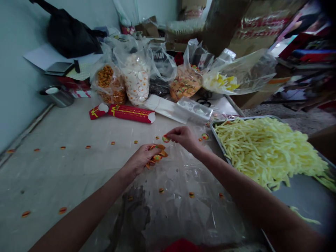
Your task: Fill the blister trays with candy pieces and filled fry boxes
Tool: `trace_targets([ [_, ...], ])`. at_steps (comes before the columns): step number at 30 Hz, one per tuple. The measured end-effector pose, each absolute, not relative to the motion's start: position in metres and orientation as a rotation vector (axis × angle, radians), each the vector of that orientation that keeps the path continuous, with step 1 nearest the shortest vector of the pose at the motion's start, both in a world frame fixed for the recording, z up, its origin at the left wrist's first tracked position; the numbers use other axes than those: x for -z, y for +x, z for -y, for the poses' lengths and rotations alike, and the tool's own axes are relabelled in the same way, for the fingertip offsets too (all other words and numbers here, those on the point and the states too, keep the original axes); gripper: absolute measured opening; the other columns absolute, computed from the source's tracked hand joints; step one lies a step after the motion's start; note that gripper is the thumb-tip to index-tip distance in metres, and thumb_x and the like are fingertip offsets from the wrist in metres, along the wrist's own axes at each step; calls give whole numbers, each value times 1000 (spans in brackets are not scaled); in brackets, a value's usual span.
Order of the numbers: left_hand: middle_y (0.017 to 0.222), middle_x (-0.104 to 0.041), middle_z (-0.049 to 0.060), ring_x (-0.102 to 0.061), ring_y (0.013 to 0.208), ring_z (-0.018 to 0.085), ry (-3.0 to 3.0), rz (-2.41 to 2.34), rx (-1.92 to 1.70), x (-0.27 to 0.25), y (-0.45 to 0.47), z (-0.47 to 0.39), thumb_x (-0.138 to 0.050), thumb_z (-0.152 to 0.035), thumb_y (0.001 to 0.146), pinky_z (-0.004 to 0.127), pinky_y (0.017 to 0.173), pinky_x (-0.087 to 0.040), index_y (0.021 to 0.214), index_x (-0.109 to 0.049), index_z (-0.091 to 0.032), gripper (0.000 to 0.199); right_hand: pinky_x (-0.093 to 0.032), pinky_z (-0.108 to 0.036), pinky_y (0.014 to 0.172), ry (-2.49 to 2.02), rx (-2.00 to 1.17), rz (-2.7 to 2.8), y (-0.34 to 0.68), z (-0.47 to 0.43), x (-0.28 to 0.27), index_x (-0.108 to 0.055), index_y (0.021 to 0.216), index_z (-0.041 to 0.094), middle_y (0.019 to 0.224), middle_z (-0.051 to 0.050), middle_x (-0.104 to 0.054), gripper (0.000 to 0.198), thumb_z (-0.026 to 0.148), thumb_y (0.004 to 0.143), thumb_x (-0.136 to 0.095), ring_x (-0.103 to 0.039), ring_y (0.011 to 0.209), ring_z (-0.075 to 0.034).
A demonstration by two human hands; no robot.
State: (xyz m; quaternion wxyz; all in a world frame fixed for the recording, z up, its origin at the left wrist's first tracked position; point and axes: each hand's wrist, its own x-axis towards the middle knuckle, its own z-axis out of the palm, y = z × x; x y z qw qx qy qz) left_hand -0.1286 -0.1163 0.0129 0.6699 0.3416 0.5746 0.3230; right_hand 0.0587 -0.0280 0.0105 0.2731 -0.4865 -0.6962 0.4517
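My left hand (144, 157) is closed around a bunch of small orange pieces with coloured tops that look like mini pizzas (158, 157). Just to its right, my right hand (182, 137) pinches a single mini pizza piece (165, 138) between thumb and fingertips, above the transparent plastic on the table. Another mini pizza piece (205, 137) lies beyond my right wrist. Small burger-shaped pieces lie spaced out in rows, one of them (157, 138) close to my right fingertips and another (161, 190) nearer to me.
At right stands a metal tray (296, 196) heaped with pale yellow fry-like strips (265, 150). Along the back are open plastic bags, including one of orange pieces (185, 82) and one of white pieces (136, 78), red cartons (131, 112), scissors (204, 102) and a metal cup (56, 96).
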Motion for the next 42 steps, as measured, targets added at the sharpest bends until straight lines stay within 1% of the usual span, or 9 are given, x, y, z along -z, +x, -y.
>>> trace_targets([
  [9,78,-69,3,-48,48,5,658,-1277,-871,-7,-163,102,-77,-31,72,18,42,-26,107,-72,-13,39,-38,-25,62,-1580,-547,2275,28,-25,8,-79,77,18,75,-5,-74,9,27,75,-81,-64,73,-17],
  [13,90,-74,6,-55,55,8,727,-1326,-860,-9,-158,106,-76,-35,75,19,45,-30,108,-74,-16,38,-38,-24,59,-1300,-851,2212,27,6,-6,-81,83,18,71,-3,-73,24,38,90,-69,-61,64,-14],
  [20,94,-77,7,-56,58,9,767,-1343,-818,-12,-167,131,-80,-41,73,21,47,-28,102,-78,-19,36,-42,-22,55,-1128,-1263,2018,6,47,-18,-81,86,18,71,0,-75,8,21,82,-74,-63,61,-13],
  [24,94,-77,7,-61,61,11,574,-1434,-913,-14,-191,142,-85,-33,66,20,48,-34,110,-76,-19,47,-46,-25,67,-1147,-878,2174,-19,25,-5,-79,92,17,86,-5,-77,11,16,86,-70,-67,75,-16],
  [31,91,-77,6,-63,63,10,570,-1434,-1122,-12,-219,142,-83,-25,66,19,52,-42,102,-76,-16,38,-40,-34,86,-633,-276,2911,-41,14,3,-77,100,15,101,-12,-73,26,5,93,-54,-60,102,-25],
  [33,95,-77,7,-63,64,11,594,-1453,-1144,-13,-216,144,-82,-26,68,18,50,-40,102,-76,-17,36,-41,-33,83,-819,-481,2745,-39,22,-5,-77,102,16,101,-11,-74,27,7,94,-53,-62,99,-24],
  [36,98,-77,7,-65,70,12,668,-1497,-1172,-18,-205,153,-81,-29,70,18,53,-43,107,-75,-18,39,-44,-28,66,-1108,-1207,2374,-34,37,-13,-79,90,16,83,-8,-75,31,34,100,-55,-65,75,-18],
  [38,94,-76,6,-66,71,13,729,-1502,-1189,-22,-198,160,-81,-30,71,19,57,-46,115,-72,-19,46,-41,-25,56,-1117,-1652,2125,-31,48,-12,-79,80,17,71,-4,-72,35,48,91,-66,-61,62,-15],
  [42,81,-73,3,-64,64,12,704,-1528,-1195,-27,-188,174,-82,-30,69,20,57,-45,122,-68,-17,56,-39,-23,53,-1027,-1803,1795,-30,70,-4,-79,75,17,64,-1,-71,24,40,70,-85,-57,56,-12],
])
